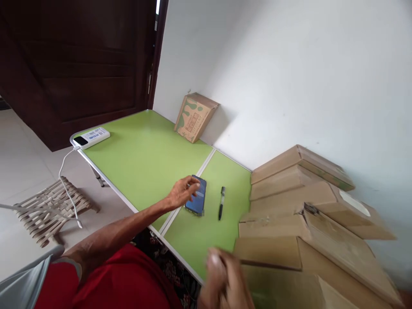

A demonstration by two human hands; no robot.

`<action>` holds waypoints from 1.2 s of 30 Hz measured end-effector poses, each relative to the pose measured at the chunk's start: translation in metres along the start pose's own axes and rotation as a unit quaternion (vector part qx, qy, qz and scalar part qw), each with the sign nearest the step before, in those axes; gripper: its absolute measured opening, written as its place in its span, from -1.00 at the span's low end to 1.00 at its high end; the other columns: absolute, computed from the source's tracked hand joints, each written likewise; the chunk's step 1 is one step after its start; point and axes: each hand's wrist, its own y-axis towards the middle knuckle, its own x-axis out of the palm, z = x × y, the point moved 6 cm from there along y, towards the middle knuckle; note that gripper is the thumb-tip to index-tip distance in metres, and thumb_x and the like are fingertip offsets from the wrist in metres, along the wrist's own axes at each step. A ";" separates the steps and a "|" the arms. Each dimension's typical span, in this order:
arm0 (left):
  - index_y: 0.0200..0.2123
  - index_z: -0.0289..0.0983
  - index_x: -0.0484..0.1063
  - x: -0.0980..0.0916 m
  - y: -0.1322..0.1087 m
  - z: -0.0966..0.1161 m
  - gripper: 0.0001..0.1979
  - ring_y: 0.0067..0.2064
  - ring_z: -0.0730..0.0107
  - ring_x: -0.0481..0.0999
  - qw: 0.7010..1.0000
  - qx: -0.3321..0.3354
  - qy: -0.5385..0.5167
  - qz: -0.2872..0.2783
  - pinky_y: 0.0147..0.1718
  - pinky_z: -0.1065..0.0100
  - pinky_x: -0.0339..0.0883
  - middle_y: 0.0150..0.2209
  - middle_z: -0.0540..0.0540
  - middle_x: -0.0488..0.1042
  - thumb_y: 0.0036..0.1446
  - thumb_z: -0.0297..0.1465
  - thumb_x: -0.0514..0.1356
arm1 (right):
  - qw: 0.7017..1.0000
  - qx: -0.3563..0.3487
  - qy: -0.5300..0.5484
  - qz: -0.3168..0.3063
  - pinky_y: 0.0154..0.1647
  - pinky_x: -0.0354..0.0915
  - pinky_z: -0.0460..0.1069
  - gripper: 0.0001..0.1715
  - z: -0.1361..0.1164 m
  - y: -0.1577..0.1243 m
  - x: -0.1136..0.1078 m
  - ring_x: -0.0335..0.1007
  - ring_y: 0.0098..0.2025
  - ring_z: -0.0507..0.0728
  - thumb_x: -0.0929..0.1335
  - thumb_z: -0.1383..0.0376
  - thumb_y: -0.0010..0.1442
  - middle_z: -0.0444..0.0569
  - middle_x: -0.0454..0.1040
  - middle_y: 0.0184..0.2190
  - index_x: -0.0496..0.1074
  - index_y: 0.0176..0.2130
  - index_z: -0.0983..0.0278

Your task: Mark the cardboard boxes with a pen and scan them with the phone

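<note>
My left hand (184,192) is just over a smartphone (200,198) with a lit blue screen, which lies on the green folding table (141,141). Its fingers are loosely bent and apart, with nothing between them; whether a fingertip touches the screen I cannot tell. To the right of the phone lies a black pen with a clear barrel (222,204). Down at the table's front edge, beside the cardboard boxes (270,251), my right hand (225,279) is smeared by motion. Its fingers look curled, and anything inside them is hidden.
Several cardboard boxes are piled along the right. A printed carton (195,118) leans at the wall. On the far left corner sits a white device with a dark screen (92,137) and a white cable (61,171). A woven stool (53,210) stands left of the table.
</note>
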 end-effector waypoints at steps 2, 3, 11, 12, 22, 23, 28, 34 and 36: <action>0.02 -0.33 0.43 -0.037 0.028 0.006 -0.71 -0.18 0.31 0.63 0.998 0.010 0.010 0.063 -0.38 0.41 0.51 -0.02 -0.26 0.57 0.39 -0.25 0.14 | 0.999 -0.036 0.005 0.001 -0.22 0.46 0.04 -0.55 -0.002 0.037 0.039 0.49 -0.27 0.15 0.35 -0.10 0.44 0.02 0.57 -0.28 0.56 -0.18 0.18; 0.04 -0.34 0.42 -0.055 0.041 0.008 -0.71 -0.15 0.28 0.63 0.995 0.011 0.015 0.094 -0.36 0.37 0.52 0.03 -0.30 0.56 0.40 -0.26 0.12 | 0.999 -0.047 0.009 -0.010 -0.25 0.43 0.03 -0.52 -0.002 0.056 0.058 0.47 -0.31 0.15 0.33 -0.13 0.44 0.01 0.56 -0.32 0.55 -0.21 0.19; 0.42 -0.37 0.16 -0.137 0.156 0.038 -0.38 0.31 -0.09 0.46 0.972 0.025 0.060 0.226 0.16 0.01 0.45 0.42 -0.49 0.27 0.46 -0.13 0.07 | 0.997 -0.067 0.037 -0.024 -0.28 0.46 0.07 -0.44 -0.010 0.196 0.131 0.58 -0.19 0.25 0.35 -0.18 0.35 0.14 0.64 -0.21 0.55 -0.13 0.25; 0.45 -0.37 0.12 -0.140 0.173 0.045 -0.35 0.38 -0.09 0.38 0.970 0.032 0.069 0.232 0.27 0.00 0.36 0.46 -0.47 0.21 0.45 -0.14 0.08 | 0.996 -0.072 0.045 -0.017 -0.19 0.49 0.10 -0.43 -0.012 0.216 0.138 0.59 -0.10 0.28 0.34 -0.17 0.35 0.19 0.65 -0.12 0.53 -0.08 0.26; 0.51 -0.30 0.02 -0.162 0.313 0.101 -0.32 0.60 0.12 -0.03 0.965 0.048 0.125 0.225 0.49 0.20 -0.09 0.57 -0.29 0.04 0.52 -0.05 -0.03 | 0.992 -0.060 0.108 -0.028 0.47 0.06 0.26 -0.03 -0.011 0.423 0.202 0.03 0.54 0.32 0.42 -0.14 0.13 0.35 0.08 0.51 0.22 0.33 0.29; 0.46 -0.28 0.13 -0.160 0.316 0.101 -0.37 0.56 0.10 0.09 0.967 0.050 0.124 0.216 0.46 0.19 0.01 0.51 -0.28 0.16 0.52 -0.04 -0.04 | 0.991 -0.054 0.118 -0.039 0.46 0.07 0.27 -0.04 -0.010 0.434 0.207 0.07 0.52 0.32 0.41 -0.14 0.12 0.31 0.12 0.50 0.22 0.32 0.27; 0.13 -0.24 0.37 -0.156 0.273 0.094 -0.58 0.30 0.08 0.41 0.961 0.093 0.095 0.243 0.28 0.13 0.26 0.18 -0.20 0.44 0.50 -0.05 0.04 | 0.980 -0.046 0.173 -0.085 0.30 0.30 0.26 -0.12 -0.011 0.425 0.217 0.36 0.32 0.28 0.45 -0.02 0.06 0.16 0.39 0.34 0.23 0.26 0.19; 0.12 -0.24 0.30 -0.151 0.133 0.069 -0.50 0.20 -0.02 0.44 0.937 0.182 0.031 0.298 0.19 0.03 0.35 0.14 -0.25 0.41 0.28 -0.05 0.21 | 0.967 -0.033 0.240 -0.084 0.40 0.19 0.21 -0.08 -0.024 0.314 0.203 0.27 0.40 0.24 0.49 0.19 0.05 0.07 0.35 0.38 0.23 0.34 0.14; 0.21 -0.22 0.26 -0.148 0.079 0.060 -0.41 0.25 -0.08 0.41 0.930 0.191 0.036 0.313 0.22 -0.01 0.34 0.22 -0.26 0.38 0.23 -0.07 0.24 | 0.964 -0.020 0.251 -0.089 0.42 0.17 0.21 -0.03 -0.026 0.271 0.198 0.27 0.41 0.24 0.50 0.20 0.09 0.06 0.34 0.40 0.22 0.41 0.11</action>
